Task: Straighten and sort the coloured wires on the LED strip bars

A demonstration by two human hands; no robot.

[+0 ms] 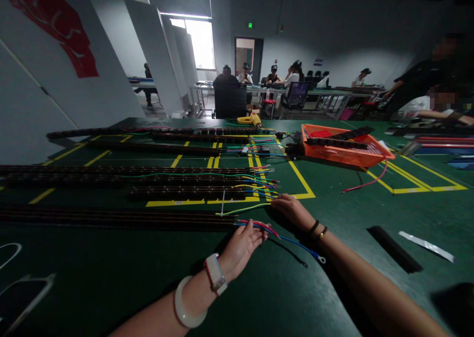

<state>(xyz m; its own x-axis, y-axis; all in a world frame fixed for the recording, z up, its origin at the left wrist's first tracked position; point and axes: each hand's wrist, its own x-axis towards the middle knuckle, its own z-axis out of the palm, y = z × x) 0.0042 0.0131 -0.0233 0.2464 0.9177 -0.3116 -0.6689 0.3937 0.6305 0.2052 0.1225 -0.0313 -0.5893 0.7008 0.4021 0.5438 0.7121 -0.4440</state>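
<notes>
A long black cable chain (pixel 111 218) lies across the green table, with wires coming out of its right end. My left hand (pixel 244 245) is closed around a red wire (pixel 267 226) and a blue wire (pixel 296 243) beside that end. The blue wire runs past my fingers and ends in a ring terminal (pixel 321 259). My right hand (pixel 292 211) pinches the end of a yellow-green wire (pixel 246 209), its tip hidden by the fingers. A white cable tie (pixel 222 203) stands up near the chain's end.
More cable chains (pixel 192 191) with loose wire ends lie behind, over yellow tape markings. An orange basket (pixel 344 157) holds black chain pieces, and a yellow heat gun (pixel 252 120) rests at the back. A black strip (pixel 394 248) and a white strip (pixel 427 246) lie right. People sit farther off.
</notes>
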